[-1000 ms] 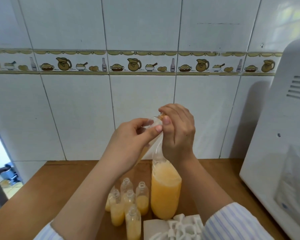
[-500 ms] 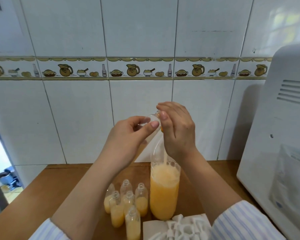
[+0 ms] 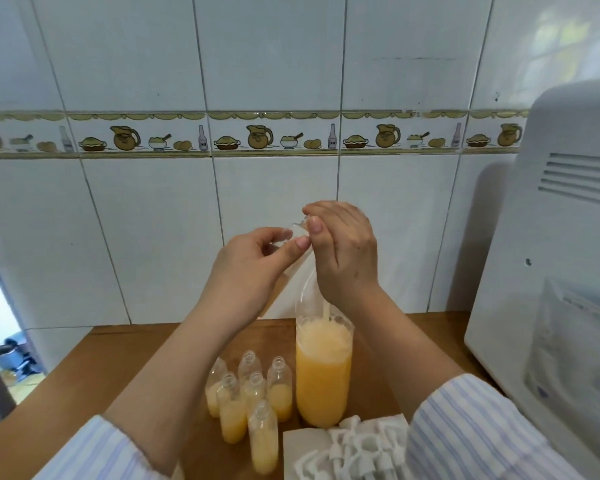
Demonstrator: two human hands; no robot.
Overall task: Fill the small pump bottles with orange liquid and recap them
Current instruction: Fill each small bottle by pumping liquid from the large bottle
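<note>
While the left hand (image 3: 253, 271) pinches a small clear bottle (image 3: 293, 237) between thumb and curled fingers (image 3: 302, 242), the right hand (image 3: 343, 251) has its fingers curled over the same bottle's upper end, thumb tip pressed beside the left thumb. The held bottle is tilted, raised well above the tabletop (image 3: 129, 362), and a thin stream of orange liquid (image 3: 324, 311) falls from between the hands into the large bottle (image 3: 323, 368) directly below. What the right fingers grip inside their curl is hidden; the contact appears to be on the small bottle's end.

The large bottle stands upright on the tabletop, open at the top, filled most of the way with orange liquid and foamy at its surface. At its 9 o'clock, just beside it, stands a cluster of small pump bottles (image 3: 246, 396), six visible, all uncapped and upright, each partly filled with the same liquid. The nearest of them sits at the cluster's 6 o'clock.

At the large bottle's 5 o'clock lies a white sheet (image 3: 302, 452) carrying a heap of white pump caps (image 3: 361, 445), partly covered by the right striped sleeve (image 3: 471, 431). The left striped sleeve (image 3: 84, 452) enters at 7 o'clock.

A white appliance (image 3: 551, 271) stands at 3 o'clock on the tabletop. A white tiled wall (image 3: 153, 220) with a jug-patterned border rises behind.
</note>
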